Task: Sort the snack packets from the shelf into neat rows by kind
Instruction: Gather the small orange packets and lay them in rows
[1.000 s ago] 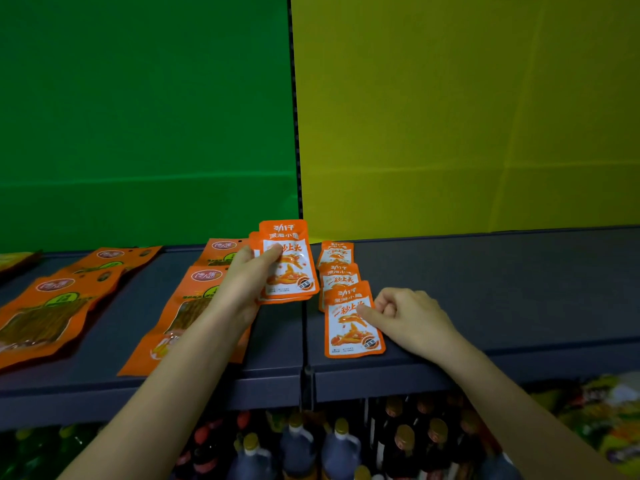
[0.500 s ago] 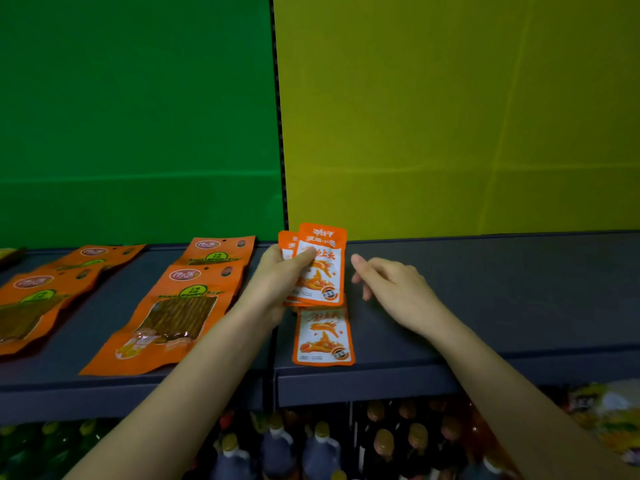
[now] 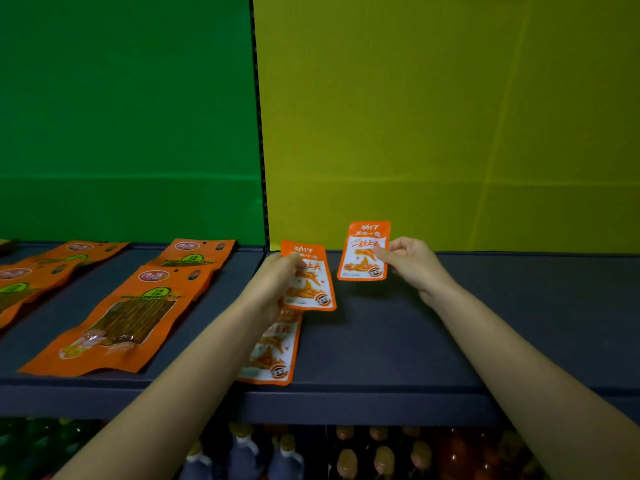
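- The small orange-and-white foil snack packet (image 3: 363, 252) hangs upright over the far side of the dark grey shelf (image 3: 433, 341), its right edge pinched by the right hand (image 3: 412, 265).
- Just left, the left hand (image 3: 273, 282) grips a matching second packet (image 3: 311, 285).
- Likely step: dealing this kind into a row. Next, lay it flat, in line with the third packet (image 3: 273, 348) at the near edge.
- Long orange windowed packets (image 3: 117, 320) lie well left.

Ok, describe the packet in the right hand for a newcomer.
Find the yellow back panel above the grey shelf. At its foot, the right hand pinches a small orange packet upright. It is rightmost, apart from the left hand, its matching packet and the flat packet.
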Tool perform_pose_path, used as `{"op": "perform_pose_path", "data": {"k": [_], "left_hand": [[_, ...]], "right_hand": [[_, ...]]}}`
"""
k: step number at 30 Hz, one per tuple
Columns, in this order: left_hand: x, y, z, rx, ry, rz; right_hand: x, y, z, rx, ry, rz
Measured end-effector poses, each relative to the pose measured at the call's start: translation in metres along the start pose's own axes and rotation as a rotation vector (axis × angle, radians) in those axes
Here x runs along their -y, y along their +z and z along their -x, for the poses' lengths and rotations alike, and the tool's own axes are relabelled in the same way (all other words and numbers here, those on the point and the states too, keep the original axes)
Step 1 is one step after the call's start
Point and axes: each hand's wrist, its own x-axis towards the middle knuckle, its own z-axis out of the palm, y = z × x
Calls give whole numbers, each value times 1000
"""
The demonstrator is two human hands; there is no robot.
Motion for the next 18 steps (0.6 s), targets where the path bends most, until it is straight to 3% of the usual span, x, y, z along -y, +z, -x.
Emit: {"op": "perform_pose_path", "data": {"k": [4, 10, 18], "left_hand": [[6, -1, 6, 92, -32, -48], [8, -1, 12, 206, -22, -119], [12, 11, 11, 165, 37, -234]], "right_hand": [[-16, 6, -29, -9, 58, 129], [-33, 12, -47, -2, 112, 516], [-36, 17, -47, -38, 47, 656]]}}
